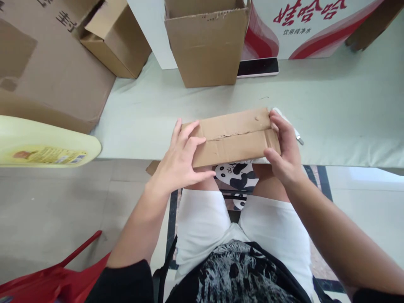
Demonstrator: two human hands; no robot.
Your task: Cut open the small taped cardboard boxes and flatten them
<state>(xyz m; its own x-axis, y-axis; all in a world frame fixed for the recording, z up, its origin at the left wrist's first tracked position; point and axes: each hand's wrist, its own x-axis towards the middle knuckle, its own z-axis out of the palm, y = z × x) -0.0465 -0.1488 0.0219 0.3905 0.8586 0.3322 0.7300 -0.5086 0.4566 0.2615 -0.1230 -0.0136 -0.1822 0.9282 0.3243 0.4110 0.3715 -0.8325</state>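
Note:
A narrow brown cardboard box [233, 145] lies at the near edge of the table, a seam running lengthwise along its top. My left hand [184, 158] is on its left end, fingers bent over the top and thumb held out over the near side. At the opposite end, my right hand [285, 149] grips the corner between thumb and fingers. Just beyond the right fingers lies a slim white item with a metal tip [296, 134], partly hidden by that hand; I cannot make out its kind. The underside of the box is out of sight.
Behind stand an open cardboard box [210, 50], a phone [259, 67] and a white-and-red carton [311, 42]. To the left are a large carton [57, 80], a smaller box [123, 44] and a pale yellow bottle [47, 143]. A green cloth [341, 109] covers the table.

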